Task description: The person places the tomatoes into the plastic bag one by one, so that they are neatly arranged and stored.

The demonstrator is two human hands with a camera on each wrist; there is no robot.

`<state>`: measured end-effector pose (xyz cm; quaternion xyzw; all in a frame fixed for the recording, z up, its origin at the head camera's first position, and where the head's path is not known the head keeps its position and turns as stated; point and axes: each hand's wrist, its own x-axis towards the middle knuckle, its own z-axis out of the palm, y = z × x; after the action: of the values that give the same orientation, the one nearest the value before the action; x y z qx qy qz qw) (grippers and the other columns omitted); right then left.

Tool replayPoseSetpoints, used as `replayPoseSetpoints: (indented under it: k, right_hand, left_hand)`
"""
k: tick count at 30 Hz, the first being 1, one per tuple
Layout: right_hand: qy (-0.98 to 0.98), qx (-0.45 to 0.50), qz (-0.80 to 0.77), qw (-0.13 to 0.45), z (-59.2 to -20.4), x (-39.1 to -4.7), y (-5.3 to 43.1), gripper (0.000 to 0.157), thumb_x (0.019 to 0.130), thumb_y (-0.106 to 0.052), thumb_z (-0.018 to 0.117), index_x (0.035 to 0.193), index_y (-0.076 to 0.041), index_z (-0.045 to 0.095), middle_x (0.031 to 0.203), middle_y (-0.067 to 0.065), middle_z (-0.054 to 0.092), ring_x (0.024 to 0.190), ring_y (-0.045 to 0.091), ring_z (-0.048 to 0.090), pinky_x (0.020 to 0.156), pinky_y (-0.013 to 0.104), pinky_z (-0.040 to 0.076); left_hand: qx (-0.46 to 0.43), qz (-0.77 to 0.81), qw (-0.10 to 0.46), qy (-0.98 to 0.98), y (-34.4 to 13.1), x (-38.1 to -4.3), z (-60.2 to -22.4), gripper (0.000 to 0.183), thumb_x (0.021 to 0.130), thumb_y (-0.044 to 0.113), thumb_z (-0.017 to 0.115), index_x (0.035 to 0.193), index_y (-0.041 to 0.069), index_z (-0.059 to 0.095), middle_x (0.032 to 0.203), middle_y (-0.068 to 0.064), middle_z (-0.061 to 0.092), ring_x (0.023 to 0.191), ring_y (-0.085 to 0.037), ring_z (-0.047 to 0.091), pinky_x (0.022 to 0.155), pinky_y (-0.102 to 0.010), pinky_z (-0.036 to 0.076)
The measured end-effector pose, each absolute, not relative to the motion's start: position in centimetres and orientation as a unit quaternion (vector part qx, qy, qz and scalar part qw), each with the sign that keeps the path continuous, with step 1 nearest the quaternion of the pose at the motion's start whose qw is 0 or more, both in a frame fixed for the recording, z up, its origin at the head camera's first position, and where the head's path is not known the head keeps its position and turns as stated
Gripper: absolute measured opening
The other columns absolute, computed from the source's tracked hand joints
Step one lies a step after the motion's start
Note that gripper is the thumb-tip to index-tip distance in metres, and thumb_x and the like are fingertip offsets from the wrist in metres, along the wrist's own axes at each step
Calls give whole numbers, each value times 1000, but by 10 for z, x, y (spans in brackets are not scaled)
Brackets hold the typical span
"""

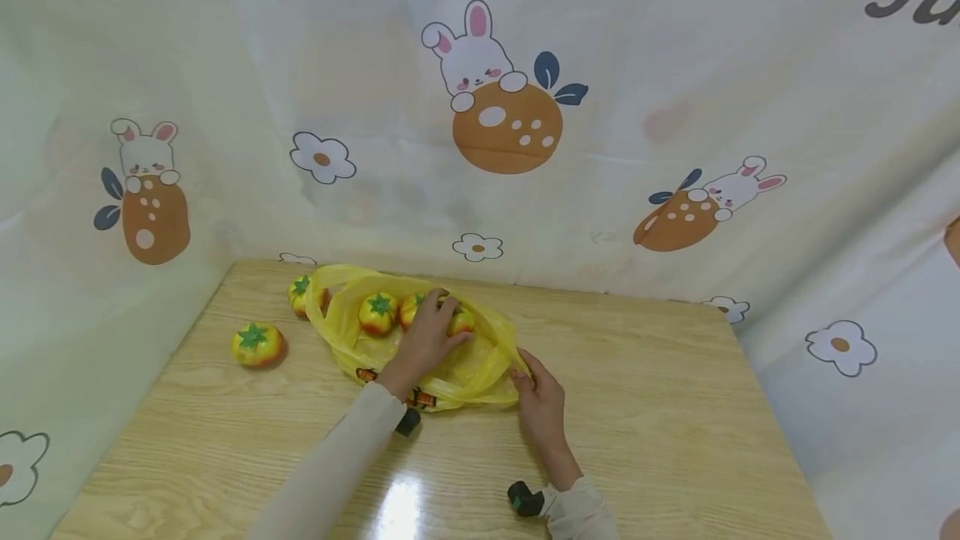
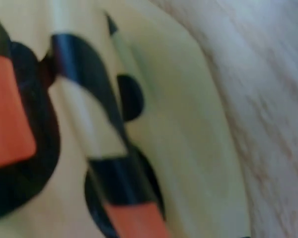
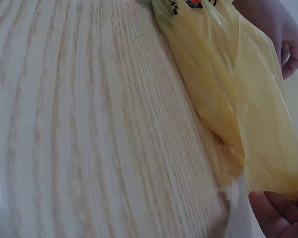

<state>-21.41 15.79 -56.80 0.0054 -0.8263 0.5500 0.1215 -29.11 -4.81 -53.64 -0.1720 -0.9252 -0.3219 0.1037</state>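
A yellow plastic bag (image 1: 480,382) with orange-and-black print lies spread with its mouth up. Inside it sit several yellow-red tomato-like fruits (image 1: 378,313) with green leafy tops. My left hand (image 1: 429,336) reaches into the bag and grips the rightmost fruit (image 1: 462,321), fingers over its top and thumb at its near side. At the bag's right rim, my right hand (image 1: 542,402) pinches the plastic between thumb and fingers. The right wrist view has the bag (image 3: 208,74) stretched up from that hand's fingertips (image 3: 265,210). Only blurred printed plastic (image 2: 188,129) fills the left wrist view.
Two more such fruits are outside the bag on the left: one fruit (image 1: 258,345) on the bare wood, another fruit (image 1: 300,297) against the bag's left edge. The wooden table (image 1: 637,407) ends at a printed curtain (image 1: 375,215) behind and at both sides.
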Motion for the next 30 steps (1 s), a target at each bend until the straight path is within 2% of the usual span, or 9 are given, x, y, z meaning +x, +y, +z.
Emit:
replayPoseSetpoints:
  k: [5,10,14,17,23,26,30]
  right_hand:
    - [-828,-6,549,115,-570,-214,157,34,95,-2,60,128,-7,65,85,12,65,56,4,37,55,18,35]
    - [-827,-9,549,118,-574,-213,158,34,94,-4,62,128,-7,65,95,12,68,56,4,37,54,19,35]
    - [-824,-5,553,124,-577,-214,158,34,93,-2,62,127,-5,65,104,12,71,57,4,40,54,17,36]
    - [-824,2,553,126,-578,-214,158,34,93,1,60,126,-4,65,103,15,72,65,6,52,55,16,39]
    - [-824,0,552,129,-576,-215,158,32,94,0,60,125,-3,66,111,13,72,77,20,61,59,16,43]
    - [-826,-6,550,120,-575,-216,158,32,95,0,58,126,-4,65,117,12,70,84,20,63,62,17,45]
    - [-834,-14,538,119,-573,-219,158,34,95,1,57,128,-6,64,118,12,70,68,11,56,56,17,41]
  left_hand:
    - [-178,-297,103,-933,-48,-293,-542,42,87,29,75,117,6,55,129,-18,48,111,-31,56,90,-42,52]
    - [-190,-264,114,-939,-49,-290,-548,45,87,29,75,117,4,53,115,-16,51,99,-28,56,83,-40,52]
    - [-191,-231,144,-943,-51,-288,-555,46,85,32,76,115,4,54,115,-18,52,112,-35,51,97,-47,44]
    - [-184,-210,172,-945,-52,-288,-561,48,83,35,78,114,7,56,116,-18,52,122,-40,43,106,-52,35]
    - [-186,-223,205,-935,-53,-288,-564,53,80,38,81,116,8,58,118,-19,51,126,-43,38,107,-55,31]
    - [-184,-237,215,-929,-55,-283,-563,56,81,40,80,119,6,57,124,-21,50,128,-44,38,108,-57,31]
    - [-187,-256,241,-917,-60,-274,-555,55,85,39,76,121,3,55,128,-23,51,125,-44,41,106,-57,34]
